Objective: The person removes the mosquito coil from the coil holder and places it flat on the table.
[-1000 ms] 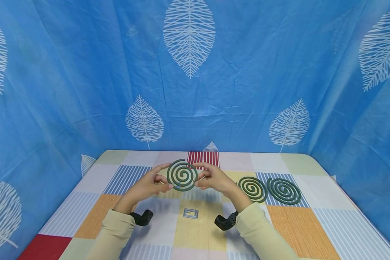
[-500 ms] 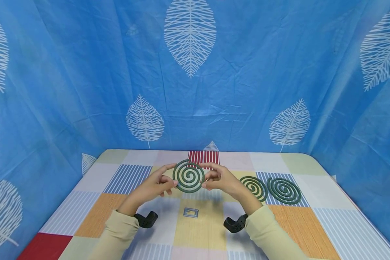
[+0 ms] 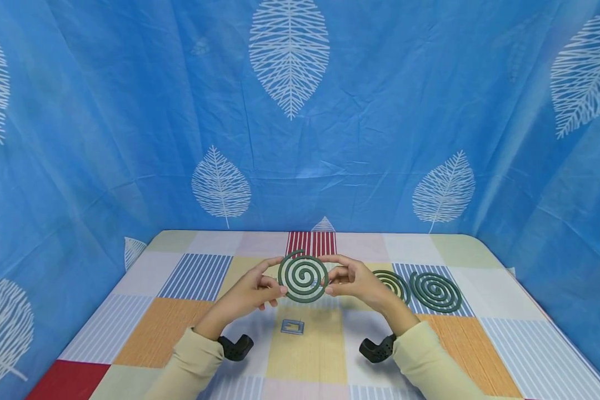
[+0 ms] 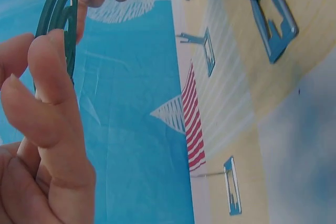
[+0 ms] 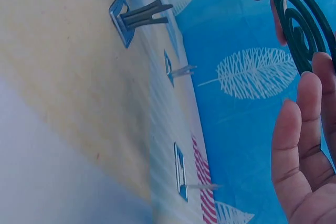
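Both hands hold up a dark green mosquito coil (image 3: 305, 274), its flat face turned to the head camera. My left hand (image 3: 252, 289) pinches its left edge between thumb and forefinger. On the opposite edge, my right hand (image 3: 360, 284) has thumb and forefinger. The left wrist view shows the coil (image 4: 51, 9) almost edge-on beside the left fingers (image 4: 60, 108). Below the hands, a small metal coil stand (image 3: 292, 333) lies on the cloth, with its prongs raised in the left wrist view. Two more stands appear there, a middle one (image 4: 209, 53) and a lower one (image 4: 232, 187).
Two more mosquito coils lie at the right: one whole (image 3: 436, 293), the other (image 3: 407, 289) partly hidden by the right hand and wrist. A patchwork cloth (image 3: 190, 328) covers the table. Blue leaf-patterned curtains (image 3: 360, 139) stand behind and at both sides.
Both hands have moved to the right and slightly lower in view, carrying the mosquito coil between them. The stand and the two coils on the table stay put.
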`<move>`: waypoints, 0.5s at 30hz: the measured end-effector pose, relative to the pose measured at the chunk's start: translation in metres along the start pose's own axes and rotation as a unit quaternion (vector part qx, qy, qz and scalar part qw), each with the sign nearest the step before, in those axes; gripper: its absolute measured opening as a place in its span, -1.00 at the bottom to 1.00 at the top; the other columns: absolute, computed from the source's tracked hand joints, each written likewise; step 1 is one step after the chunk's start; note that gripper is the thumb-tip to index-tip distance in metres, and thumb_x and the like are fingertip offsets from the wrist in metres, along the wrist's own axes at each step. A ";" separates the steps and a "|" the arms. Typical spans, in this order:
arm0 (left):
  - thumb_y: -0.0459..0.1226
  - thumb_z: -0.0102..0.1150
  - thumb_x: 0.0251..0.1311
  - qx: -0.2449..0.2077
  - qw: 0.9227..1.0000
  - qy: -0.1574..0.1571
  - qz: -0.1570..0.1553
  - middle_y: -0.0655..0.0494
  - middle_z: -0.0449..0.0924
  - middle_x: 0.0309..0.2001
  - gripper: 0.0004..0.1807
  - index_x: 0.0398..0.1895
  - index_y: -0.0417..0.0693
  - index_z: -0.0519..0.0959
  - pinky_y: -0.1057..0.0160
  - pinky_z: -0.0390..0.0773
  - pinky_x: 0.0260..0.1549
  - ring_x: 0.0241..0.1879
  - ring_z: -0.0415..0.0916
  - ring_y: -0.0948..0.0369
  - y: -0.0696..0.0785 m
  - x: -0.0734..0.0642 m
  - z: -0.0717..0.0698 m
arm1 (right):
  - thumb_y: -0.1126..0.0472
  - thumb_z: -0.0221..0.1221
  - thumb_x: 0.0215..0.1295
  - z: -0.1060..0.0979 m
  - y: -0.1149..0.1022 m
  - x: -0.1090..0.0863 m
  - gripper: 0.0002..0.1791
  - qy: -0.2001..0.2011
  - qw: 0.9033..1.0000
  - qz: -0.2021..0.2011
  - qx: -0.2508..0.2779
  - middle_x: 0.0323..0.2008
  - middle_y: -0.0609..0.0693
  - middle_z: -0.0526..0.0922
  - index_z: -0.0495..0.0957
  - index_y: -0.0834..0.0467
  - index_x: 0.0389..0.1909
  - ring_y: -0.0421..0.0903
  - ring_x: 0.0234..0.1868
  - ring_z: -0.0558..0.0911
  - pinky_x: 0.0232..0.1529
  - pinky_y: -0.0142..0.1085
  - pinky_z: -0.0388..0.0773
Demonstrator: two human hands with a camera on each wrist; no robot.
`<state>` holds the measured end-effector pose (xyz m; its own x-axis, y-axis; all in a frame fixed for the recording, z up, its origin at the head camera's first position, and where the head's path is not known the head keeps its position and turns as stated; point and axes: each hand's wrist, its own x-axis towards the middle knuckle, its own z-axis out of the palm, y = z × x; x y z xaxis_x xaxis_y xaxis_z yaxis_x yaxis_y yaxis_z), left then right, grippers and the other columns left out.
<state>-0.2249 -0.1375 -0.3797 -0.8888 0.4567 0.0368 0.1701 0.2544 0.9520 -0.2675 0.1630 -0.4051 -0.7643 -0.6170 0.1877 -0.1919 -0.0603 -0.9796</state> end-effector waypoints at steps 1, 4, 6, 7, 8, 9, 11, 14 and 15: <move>-0.32 0.27 0.52 -0.002 1.000 0.000 0.001 0.12 0.67 -0.33 -0.15 0.71 -0.32 0.06 0.27 0.50 -0.47 -0.35 0.62 0.06 0.000 0.000 0.002 | 0.43 0.41 0.35 -0.001 0.001 -0.001 -0.19 -0.002 1.000 -0.001 -0.001 -0.21 -0.10 0.79 0.24 0.56 0.51 -0.19 -0.15 0.74 -0.09 -0.35 0.70; -0.32 0.28 0.51 -0.004 1.000 -0.002 0.004 0.11 0.68 -0.32 -0.15 0.71 -0.31 0.07 0.28 0.49 -0.49 -0.36 0.62 0.08 0.001 0.000 0.006 | 0.42 0.41 0.36 -0.005 0.002 -0.005 -0.21 -0.005 1.000 -0.005 -0.004 -0.19 -0.09 0.80 0.25 0.58 0.49 -0.19 -0.12 0.75 -0.06 -0.34 0.69; -0.33 0.29 0.50 -0.006 1.000 -0.004 0.007 0.11 0.69 -0.31 -0.14 0.70 -0.31 0.08 0.28 0.48 -0.51 -0.37 0.62 0.08 0.002 0.000 0.008 | 0.42 0.40 0.37 -0.008 0.003 -0.008 -0.22 -0.006 1.000 -0.008 -0.011 -0.18 -0.10 0.80 0.26 0.58 0.48 -0.19 -0.10 0.75 -0.02 -0.34 0.69; -0.33 0.30 0.49 -0.008 1.000 -0.006 0.009 0.11 0.69 -0.31 -0.14 0.70 -0.31 0.08 0.28 0.48 -0.51 -0.38 0.62 0.09 0.002 0.000 0.009 | 0.41 0.41 0.37 -0.010 0.003 -0.009 -0.23 -0.006 1.000 -0.006 -0.012 -0.17 -0.10 0.80 0.27 0.58 0.48 -0.19 -0.09 0.75 0.00 -0.34 0.68; -0.34 0.30 0.49 -0.008 1.000 -0.007 0.011 0.11 0.70 -0.31 -0.14 0.70 -0.31 0.08 0.29 0.48 -0.52 -0.38 0.62 0.09 0.003 0.000 0.011 | 0.41 0.41 0.38 -0.011 0.003 -0.010 -0.23 -0.006 1.000 -0.006 -0.013 -0.17 -0.10 0.80 0.27 0.58 0.47 -0.19 -0.09 0.75 0.00 -0.34 0.68; -0.34 0.30 0.48 -0.008 1.000 -0.009 0.012 0.12 0.69 -0.31 -0.14 0.70 -0.31 0.08 0.29 0.48 -0.52 -0.39 0.62 0.10 0.003 0.000 0.012 | 0.40 0.41 0.38 -0.012 0.002 -0.012 -0.23 -0.007 1.000 -0.005 -0.015 -0.17 -0.11 0.80 0.27 0.58 0.48 -0.19 -0.09 0.74 0.00 -0.34 0.68; -0.33 0.30 0.48 -0.008 1.000 -0.013 0.014 0.13 0.70 -0.31 -0.14 0.70 -0.30 0.08 0.28 0.48 -0.53 -0.39 0.62 0.10 0.004 0.001 0.014 | 0.40 0.42 0.37 -0.013 0.001 -0.014 -0.22 -0.010 1.000 -0.005 -0.017 -0.18 -0.12 0.80 0.27 0.57 0.48 -0.19 -0.07 0.75 0.02 -0.33 0.68; -0.34 0.30 0.49 -0.007 1.000 -0.015 0.014 0.13 0.70 -0.31 -0.14 0.71 -0.29 0.09 0.28 0.47 -0.53 -0.39 0.62 0.08 0.006 0.001 0.018 | 0.41 0.41 0.37 -0.016 -0.001 -0.017 -0.21 -0.014 1.000 0.000 -0.015 -0.18 -0.12 0.81 0.26 0.57 0.49 -0.18 -0.08 0.75 0.00 -0.31 0.68; -0.33 0.31 0.49 -0.007 1.000 -0.015 0.013 0.12 0.70 -0.31 -0.14 0.71 -0.28 0.09 0.28 0.46 -0.53 -0.39 0.63 0.06 0.006 0.001 0.019 | 0.41 0.41 0.37 -0.017 -0.001 -0.018 -0.21 -0.016 1.000 0.002 -0.016 -0.18 -0.12 0.81 0.26 0.57 0.50 -0.17 -0.09 0.76 0.00 -0.31 0.69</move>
<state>-0.2168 -0.1192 -0.3796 -0.8712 0.4882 0.0519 0.1862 0.2308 0.9550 -0.2641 0.1874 -0.4060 -0.7453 -0.6415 0.1818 -0.2094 -0.0336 -0.9772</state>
